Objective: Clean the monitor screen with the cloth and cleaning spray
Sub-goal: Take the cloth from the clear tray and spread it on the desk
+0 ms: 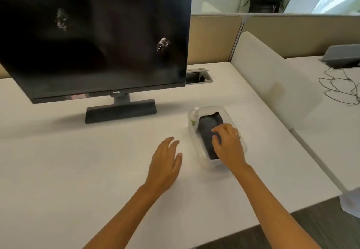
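Note:
A black monitor (97, 38) stands on the white desk at the left, its dark screen carrying two whitish smudges, one upper left and one at the right. A clear plastic tray (227, 112) right of the stand holds a folded dark cloth (209, 126) and a white spray bottle (193, 117) lying along its left side. My right hand (228, 143) reaches into the tray and its curled fingers pinch the cloth. My left hand (165, 163) hovers flat over the desk just left of the tray, fingers straight, holding nothing.
A white divider panel (263, 77) bounds the desk on the right. Behind the monitor is a cable hatch (197, 76). On the neighbouring desk lie a grey box (342, 55) and loose black cables (339, 87). The desk's front edge runs lower right.

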`<state>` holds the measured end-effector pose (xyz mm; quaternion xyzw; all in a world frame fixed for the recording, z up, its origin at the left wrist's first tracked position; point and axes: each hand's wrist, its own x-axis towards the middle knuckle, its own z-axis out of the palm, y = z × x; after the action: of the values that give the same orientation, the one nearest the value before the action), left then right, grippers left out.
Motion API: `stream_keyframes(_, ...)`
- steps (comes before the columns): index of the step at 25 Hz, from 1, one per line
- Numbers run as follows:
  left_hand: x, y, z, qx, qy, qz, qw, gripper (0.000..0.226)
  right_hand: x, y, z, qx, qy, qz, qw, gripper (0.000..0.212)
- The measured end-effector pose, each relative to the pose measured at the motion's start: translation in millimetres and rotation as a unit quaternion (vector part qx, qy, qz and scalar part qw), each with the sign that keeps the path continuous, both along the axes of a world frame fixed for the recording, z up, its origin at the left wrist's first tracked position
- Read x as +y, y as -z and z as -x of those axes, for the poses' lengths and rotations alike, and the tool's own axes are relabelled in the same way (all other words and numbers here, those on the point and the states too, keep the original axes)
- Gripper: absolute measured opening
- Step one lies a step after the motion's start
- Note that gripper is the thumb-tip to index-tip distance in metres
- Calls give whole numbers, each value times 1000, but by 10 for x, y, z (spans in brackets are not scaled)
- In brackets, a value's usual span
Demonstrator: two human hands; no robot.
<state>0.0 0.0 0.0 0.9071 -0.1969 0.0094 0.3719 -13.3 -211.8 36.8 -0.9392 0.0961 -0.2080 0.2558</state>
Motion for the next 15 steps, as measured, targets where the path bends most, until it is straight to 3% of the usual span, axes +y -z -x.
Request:
stream_keyframes(4,-670,-24,-52,-39,53,-40,997,51,-250,56,-329,246,-40,104,963,44)
stream_keyframes(7,-807,117,-103,-30,43,-58,997,52,-271,146,-489,336,-56,159,927,64)
stream_keyframes(11,-857,183,-103,-24,35,-82,996,50,-249,181,-628,378,-53,162,910,68)
stream_keyframes(15,-862,200,-83,-13,30,-58,998,49,-278,194,-663,327,-65,170,927,49)
